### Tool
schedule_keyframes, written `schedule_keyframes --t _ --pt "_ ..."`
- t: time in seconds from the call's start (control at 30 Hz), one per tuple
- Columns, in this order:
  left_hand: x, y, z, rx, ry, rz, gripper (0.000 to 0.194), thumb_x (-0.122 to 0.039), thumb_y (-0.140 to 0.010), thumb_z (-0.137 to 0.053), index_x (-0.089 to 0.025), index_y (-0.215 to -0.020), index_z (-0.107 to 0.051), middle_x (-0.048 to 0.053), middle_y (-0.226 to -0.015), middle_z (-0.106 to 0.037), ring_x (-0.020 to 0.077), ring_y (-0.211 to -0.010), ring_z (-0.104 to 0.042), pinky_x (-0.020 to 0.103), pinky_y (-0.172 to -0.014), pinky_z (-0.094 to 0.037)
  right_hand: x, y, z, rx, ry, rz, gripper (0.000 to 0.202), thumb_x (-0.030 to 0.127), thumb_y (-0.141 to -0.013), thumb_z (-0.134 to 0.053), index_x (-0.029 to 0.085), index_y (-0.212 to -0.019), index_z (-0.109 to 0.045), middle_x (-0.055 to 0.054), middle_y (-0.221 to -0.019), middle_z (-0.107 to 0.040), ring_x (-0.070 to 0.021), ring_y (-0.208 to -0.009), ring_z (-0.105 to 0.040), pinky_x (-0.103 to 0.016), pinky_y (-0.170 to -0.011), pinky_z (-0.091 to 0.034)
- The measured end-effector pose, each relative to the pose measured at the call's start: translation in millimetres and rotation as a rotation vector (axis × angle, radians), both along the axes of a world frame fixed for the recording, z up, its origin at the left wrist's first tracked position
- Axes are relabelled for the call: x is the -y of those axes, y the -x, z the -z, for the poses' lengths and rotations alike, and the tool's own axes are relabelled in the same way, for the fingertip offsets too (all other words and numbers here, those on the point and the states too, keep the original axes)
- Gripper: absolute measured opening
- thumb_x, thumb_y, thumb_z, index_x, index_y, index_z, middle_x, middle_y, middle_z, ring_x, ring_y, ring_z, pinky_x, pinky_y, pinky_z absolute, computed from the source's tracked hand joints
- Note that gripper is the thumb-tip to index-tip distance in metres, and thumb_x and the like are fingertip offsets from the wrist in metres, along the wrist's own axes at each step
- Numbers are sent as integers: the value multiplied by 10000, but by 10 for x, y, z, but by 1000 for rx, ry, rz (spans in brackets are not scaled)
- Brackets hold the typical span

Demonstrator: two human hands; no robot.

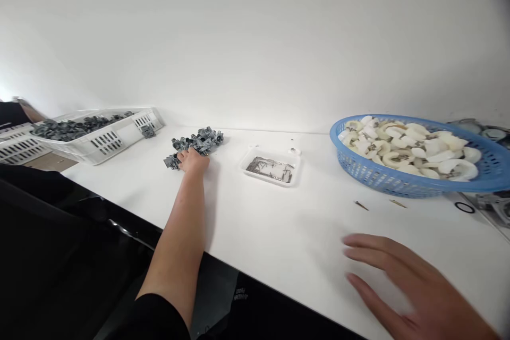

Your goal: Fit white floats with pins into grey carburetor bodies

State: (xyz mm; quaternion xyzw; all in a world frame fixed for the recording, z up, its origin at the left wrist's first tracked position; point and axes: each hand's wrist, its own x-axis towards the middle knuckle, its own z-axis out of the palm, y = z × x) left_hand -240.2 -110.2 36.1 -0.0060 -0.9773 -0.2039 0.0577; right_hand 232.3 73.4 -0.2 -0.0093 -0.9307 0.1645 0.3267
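My left hand (194,161) reaches to a small pile of grey moulded parts (203,141) on the white table. Its fingers are bent down round a grey part (171,162) at the near left of the pile; the fingertips are partly hidden. Nearer the front right, my right hand (406,281) hovers over the table with thumb and fingers apart, holding nothing and slightly blurred. Between the hands stands a shallow white tray (271,180) with many thin metal pins (269,167) in it.
A blue basket (382,183) full of white ring-like parts stands at the right. Before it lie two small pointed pieces (361,205) and a black ring (464,207). At the left, a white crate (115,141) holds more grey parts. A person's arm (30,111) shows beyond it.
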Motion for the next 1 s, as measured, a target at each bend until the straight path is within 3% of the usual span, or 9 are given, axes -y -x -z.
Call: schedule_keyframes --t 0.07,0.13,0.27,0.43,0.53,0.67,0.77,0.87,1.0 --pt "-7 -16 -26 18 27 -4 692 -346 -816 -718 -140 -1432 -480 215 -1580 -389 399 -1517 -269 572 -1194 -335 105 425 -66 55 -161 -233 256 147 -928 -597 246 -1157 -655 -49 -1096 -730 -227 -1009 -681 -385 -872 -583" --pt "-21 -42 -61 37 51 -2 581 -373 -891 -690 -165 -1405 -514 170 -1544 -438 375 -1465 -361 582 -1164 -370 219 763 -111 96 -191 -348 265 122 -923 -552 211 -1156 -641 -69 -1106 -732 -245 -991 -681 -421 -867 -585" --pt "-80 -149 -137 72 73 59 495 -378 -928 -676 -180 -1364 -554 134 -1488 -499 340 -1390 -460 581 -1126 -417 355 1099 -100 89 -151 -453 241 130 -916 -526 191 -1125 -630 -93 -1126 -720 -262 -991 -675 -457 -859 -585" --pt "-221 -384 -210 76 7 254 715 -221 -717 -796 -140 -1372 -522 211 -1374 -589 388 -1328 -521 493 -1060 -463 296 1145 -64 19 -38 -366 293 131 -934 -526 209 -1208 -592 -102 -1137 -713 -252 -1049 -683 -425 -868 -594" --pt "-320 -551 -234 72 -87 391 747 -229 -662 -774 -178 -1360 -514 167 -1272 -654 351 -1193 -618 428 -950 -509 230 1101 -76 -19 11 -290 284 157 -937 -536 233 -1207 -576 -100 -1142 -706 -248 -1048 -693 -407 -864 -605" --pt "-455 -800 -265 24 -262 513 649 -315 -704 -716 -241 -1318 -519 98 -1243 -664 270 -1020 -673 361 -758 -533 185 1084 -60 -27 130 -156 287 240 -953 -556 269 -1238 -542 -89 -1159 -694 -249 -1062 -698 -391 -847 -626" --pt "-536 -973 -297 -89 -403 537 581 -342 -779 -646 -257 -1329 -480 84 -1249 -644 247 -1052 -651 365 -791 -532 172 1100 -26 -25 235 -64 353 315 -947 -586 278 -1289 -504 -94 -1147 -687 -261 -1026 -701 -399 -823 -640" --pt "-586 -1090 -304 -193 -511 559 614 -300 -799 -615 -262 -1373 -401 84 -1280 -611 232 -1141 -608 362 -864 -528 174 1106 -21 -17 315 -5 383 364 -935 -606 286 -1297 -504 -105 -1157 -675 -274 -997 -698 -361 -689 -638" --pt "-669 -1175 -197 -412 -719 755 803 -209 -723 -642 -276 -1452 -312 96 -1281 -563 224 -1105 -618 355 -846 -533 193 1110 -57 -31 441 82 485 405 -923 -620 281 -1367 -469 -139 -1257 -623 -292 -1028 -674 -294 -515 -574"
